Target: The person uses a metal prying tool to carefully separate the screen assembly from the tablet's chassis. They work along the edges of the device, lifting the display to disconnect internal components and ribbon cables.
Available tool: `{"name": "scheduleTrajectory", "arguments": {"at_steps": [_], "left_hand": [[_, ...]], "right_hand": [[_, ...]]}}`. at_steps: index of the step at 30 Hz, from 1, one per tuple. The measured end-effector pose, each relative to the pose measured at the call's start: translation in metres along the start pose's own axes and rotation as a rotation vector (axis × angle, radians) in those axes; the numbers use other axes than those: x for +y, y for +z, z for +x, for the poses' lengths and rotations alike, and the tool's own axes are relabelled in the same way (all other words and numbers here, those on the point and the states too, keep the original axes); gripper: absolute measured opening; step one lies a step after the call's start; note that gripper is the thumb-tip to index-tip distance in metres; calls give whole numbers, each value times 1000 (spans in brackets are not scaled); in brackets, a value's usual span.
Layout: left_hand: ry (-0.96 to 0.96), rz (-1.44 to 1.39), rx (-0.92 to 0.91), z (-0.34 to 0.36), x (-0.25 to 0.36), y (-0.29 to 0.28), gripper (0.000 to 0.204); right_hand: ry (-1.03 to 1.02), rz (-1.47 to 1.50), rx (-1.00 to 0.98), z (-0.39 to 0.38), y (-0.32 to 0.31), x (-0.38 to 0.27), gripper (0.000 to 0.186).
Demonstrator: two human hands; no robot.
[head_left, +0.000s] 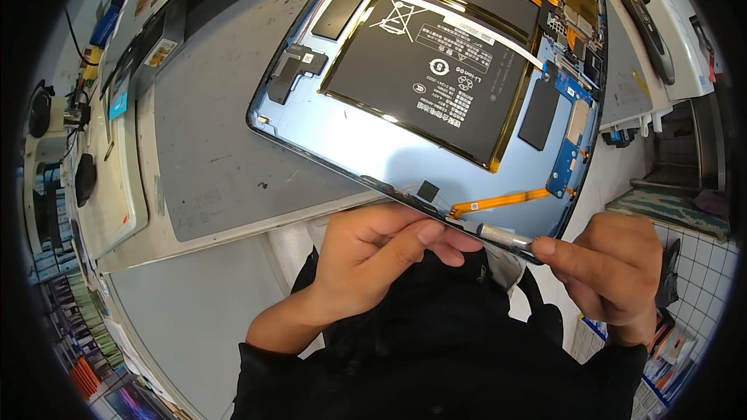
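Observation:
An opened tablet (pixel 334 134) lies tilted before me, its blue inner shell showing a large black battery (pixel 428 70). At its near edge my left hand (pixel 369 253) is closed, thumb and fingers pinching the rim. My right hand (pixel 611 268) is closed round a slim silver-handled tool (pixel 504 236) at the near right part of that edge. The tool's tip points left, toward my left fingers; its exact kind cannot be made out. Just above, an orange ribbon cable (pixel 502 201) runs from the edge to a small blue circuit board (pixel 560 175).
Under the tablet's far part spreads a grey work mat (pixel 226 163) on a table. A white tray (pixel 117 187) and a black mouse-shaped object (pixel 85 179) sit at the left. A black and grey long-shaped device (pixel 646 31) lies at the far right.

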State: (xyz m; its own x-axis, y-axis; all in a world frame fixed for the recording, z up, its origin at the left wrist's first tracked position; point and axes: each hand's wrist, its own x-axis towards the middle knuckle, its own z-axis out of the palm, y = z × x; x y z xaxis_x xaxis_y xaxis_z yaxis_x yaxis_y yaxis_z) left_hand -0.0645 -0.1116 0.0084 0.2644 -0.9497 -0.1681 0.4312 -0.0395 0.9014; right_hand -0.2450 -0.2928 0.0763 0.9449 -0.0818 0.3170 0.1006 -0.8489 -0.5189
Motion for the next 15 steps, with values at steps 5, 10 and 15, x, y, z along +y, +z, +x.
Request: {"name": "scheduleTrajectory", "arguments": {"at_steps": [5, 10, 15], "left_hand": [[23, -38, -35, 3, -2, -1, 26], [22, -56, -41, 3, -2, -1, 26], [22, -47, -49, 4, -2, -1, 25]], "right_hand": [[-12, -2, 16, 5, 4, 1, 32], [0, -3, 11, 8, 4, 0, 32], [15, -17, -12, 7, 2, -1, 35]]}}
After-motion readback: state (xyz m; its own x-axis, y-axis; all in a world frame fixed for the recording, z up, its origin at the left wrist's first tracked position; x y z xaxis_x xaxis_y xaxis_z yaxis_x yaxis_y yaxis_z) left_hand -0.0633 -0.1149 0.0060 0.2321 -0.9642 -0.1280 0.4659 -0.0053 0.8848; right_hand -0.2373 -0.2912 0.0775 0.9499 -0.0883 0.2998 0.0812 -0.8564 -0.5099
